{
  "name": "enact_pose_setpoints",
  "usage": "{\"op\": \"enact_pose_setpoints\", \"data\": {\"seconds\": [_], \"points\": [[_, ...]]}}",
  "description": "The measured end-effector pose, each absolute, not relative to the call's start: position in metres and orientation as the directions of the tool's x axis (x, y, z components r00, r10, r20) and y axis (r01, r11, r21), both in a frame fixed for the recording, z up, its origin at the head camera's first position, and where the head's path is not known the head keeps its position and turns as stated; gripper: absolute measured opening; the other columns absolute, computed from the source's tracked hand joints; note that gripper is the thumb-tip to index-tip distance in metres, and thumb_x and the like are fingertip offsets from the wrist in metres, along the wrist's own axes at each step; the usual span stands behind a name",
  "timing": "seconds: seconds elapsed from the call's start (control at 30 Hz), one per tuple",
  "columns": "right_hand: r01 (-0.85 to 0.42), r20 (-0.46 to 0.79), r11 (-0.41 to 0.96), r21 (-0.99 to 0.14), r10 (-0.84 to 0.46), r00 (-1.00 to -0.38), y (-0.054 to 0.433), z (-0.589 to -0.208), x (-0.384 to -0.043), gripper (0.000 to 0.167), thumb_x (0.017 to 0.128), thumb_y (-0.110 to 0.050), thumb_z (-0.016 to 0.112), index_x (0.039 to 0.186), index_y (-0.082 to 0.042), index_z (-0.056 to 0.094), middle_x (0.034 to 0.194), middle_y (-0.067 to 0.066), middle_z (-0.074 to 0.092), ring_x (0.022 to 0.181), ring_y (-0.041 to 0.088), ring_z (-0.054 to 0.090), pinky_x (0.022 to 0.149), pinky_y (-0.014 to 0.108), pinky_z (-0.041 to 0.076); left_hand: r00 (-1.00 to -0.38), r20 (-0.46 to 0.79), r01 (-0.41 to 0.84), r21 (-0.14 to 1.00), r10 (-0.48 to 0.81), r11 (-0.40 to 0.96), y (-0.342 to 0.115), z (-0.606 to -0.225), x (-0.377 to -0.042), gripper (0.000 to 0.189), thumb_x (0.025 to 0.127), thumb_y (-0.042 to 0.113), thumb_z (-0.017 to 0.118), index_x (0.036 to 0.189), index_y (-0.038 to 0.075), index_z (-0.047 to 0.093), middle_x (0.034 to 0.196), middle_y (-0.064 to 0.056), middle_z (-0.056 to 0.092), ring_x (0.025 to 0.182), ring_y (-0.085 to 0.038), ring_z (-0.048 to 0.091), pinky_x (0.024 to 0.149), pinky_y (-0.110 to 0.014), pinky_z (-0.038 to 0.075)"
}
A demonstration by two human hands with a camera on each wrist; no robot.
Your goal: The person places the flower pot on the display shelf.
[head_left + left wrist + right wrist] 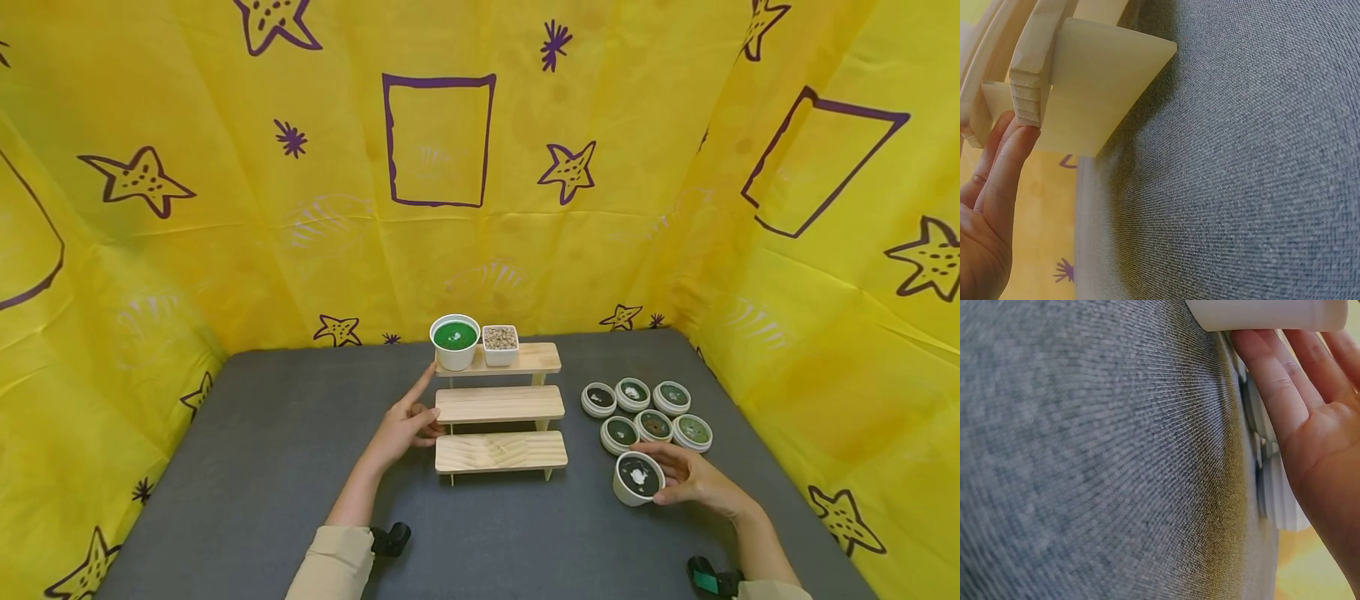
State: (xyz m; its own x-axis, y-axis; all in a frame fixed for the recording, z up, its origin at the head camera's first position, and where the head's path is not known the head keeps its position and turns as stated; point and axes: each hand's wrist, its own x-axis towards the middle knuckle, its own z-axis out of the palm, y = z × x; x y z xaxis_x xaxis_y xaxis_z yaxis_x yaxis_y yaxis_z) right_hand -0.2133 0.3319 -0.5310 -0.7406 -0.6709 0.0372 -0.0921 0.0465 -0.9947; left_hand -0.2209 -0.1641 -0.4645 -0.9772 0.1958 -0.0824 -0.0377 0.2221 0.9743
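Between finger and thumb, my right hand (697, 479) grips the side of a white cup (628, 492) with a black top face marked by a white patch. That cup's pale wall (1266, 314) crosses the top of the right wrist view, fingers against it. My left hand (405, 429) is at the left end of a three-step wooden stand (498, 404), index finger stretched toward the top step and thumb by the middle one. In the left wrist view, straight fingertips touch a step's end (1027, 94). On the top step stands a white cup with a green top (455, 354).
Beside the green-topped cup, a small square white dish (500, 354) holds beige bits. Several round white pots (633, 396) with dark and green tops cluster right of the stand, just behind the gripped cup. Yellow patterned cloth (450, 267) walls the grey table (300, 417).
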Motion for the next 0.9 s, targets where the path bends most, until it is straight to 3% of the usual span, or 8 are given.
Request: {"op": "enact_pose_setpoints", "data": {"seconds": [0.43,0.9], "points": [[-0.091,0.041,0.043,-0.995,-0.656,-0.754,0.329,-0.528,-0.209,0.066,0.083,0.009,0.066,0.141,0.016,0.035,0.142,-0.011,0.057,0.127,-0.001,0.056,0.093,0.020,0.056,-0.978,-0.081,-0.037,0.973,0.190,0.227,-0.164,-0.463,-0.220,0.072,0.098,0.010,0.057,0.158,0.031,0.023,0.090,-0.035,0.063,0.083,-0.035,0.072,0.076,-0.053,0.062],[-0.175,0.069,0.108,-0.979,-0.631,-0.773,0.328,-0.513,-0.211,0.063,0.084,0.011,0.065,0.141,0.012,0.039,0.142,-0.015,0.055,0.127,-0.006,0.054,0.093,0.015,0.052,-0.978,-0.088,-0.042,0.972,0.191,0.233,-0.163,-0.463,-0.220,0.071,0.098,0.011,0.057,0.158,0.031,0.024,0.091,-0.035,0.063,0.083,-0.033,0.072,0.076,-0.050,0.063]]}}
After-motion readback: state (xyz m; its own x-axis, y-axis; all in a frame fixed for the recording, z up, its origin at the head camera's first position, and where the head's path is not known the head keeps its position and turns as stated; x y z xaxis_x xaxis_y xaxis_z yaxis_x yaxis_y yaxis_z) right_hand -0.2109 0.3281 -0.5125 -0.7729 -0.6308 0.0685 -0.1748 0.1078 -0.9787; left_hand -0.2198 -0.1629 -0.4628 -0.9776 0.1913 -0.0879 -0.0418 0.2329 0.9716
